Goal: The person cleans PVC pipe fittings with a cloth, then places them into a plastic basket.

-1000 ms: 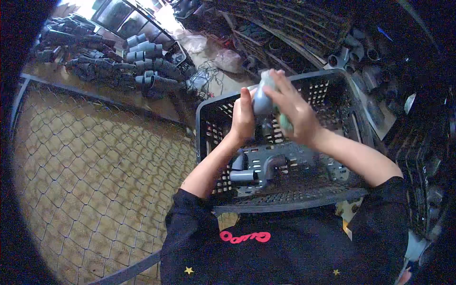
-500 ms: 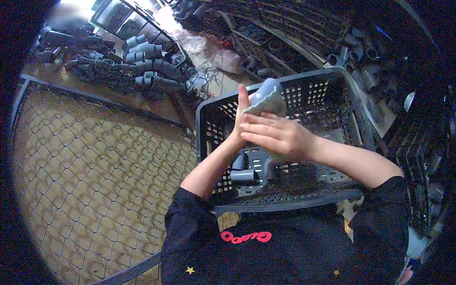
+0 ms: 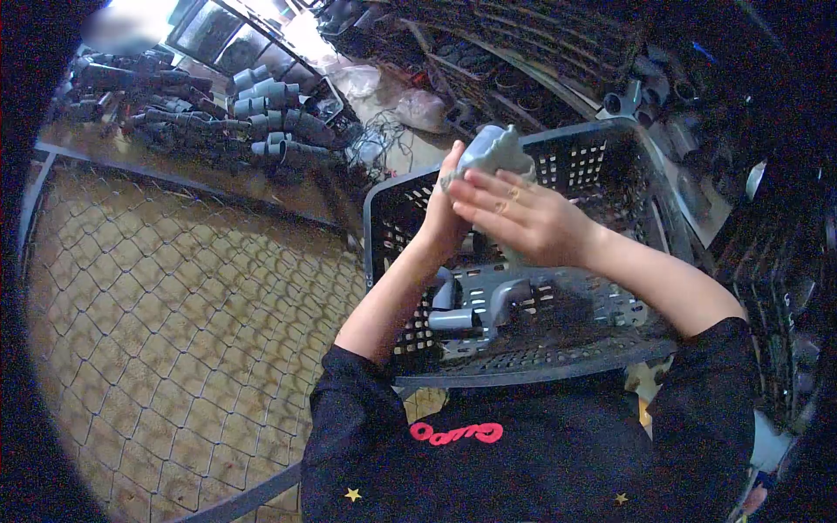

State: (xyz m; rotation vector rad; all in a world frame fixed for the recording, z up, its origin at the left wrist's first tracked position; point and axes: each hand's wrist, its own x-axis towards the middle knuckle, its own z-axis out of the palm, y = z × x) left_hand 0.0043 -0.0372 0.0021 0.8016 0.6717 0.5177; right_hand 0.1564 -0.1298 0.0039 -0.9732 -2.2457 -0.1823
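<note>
Above a black perforated crate (image 3: 523,370), both my hands are on a grey pipe piece (image 3: 485,146) wrapped in a grey-green cloth (image 3: 507,157). My left hand (image 3: 448,213) grips the piece from the left side, thumb pointing up; its other fingers are mostly hidden. My right hand (image 3: 532,218) presses its outstretched fingers together over the cloth, across the near side of the piece. Inside the crate, below my hands, lie several grey pipe fittings, among them a short one (image 3: 455,319) and a curved one (image 3: 506,305).
A wire mesh panel (image 3: 192,331) with a metal frame spans the left. Stacks of grey pipe fittings (image 3: 270,109) stand at the back left, with plastic bags (image 3: 418,109) on the floor behind the crate. Dark racks and more fittings line the right.
Both hands and the wrapped piece have moved slightly up. My right hand has slid up along the cloth. More of the curved fitting in the crate now shows.
</note>
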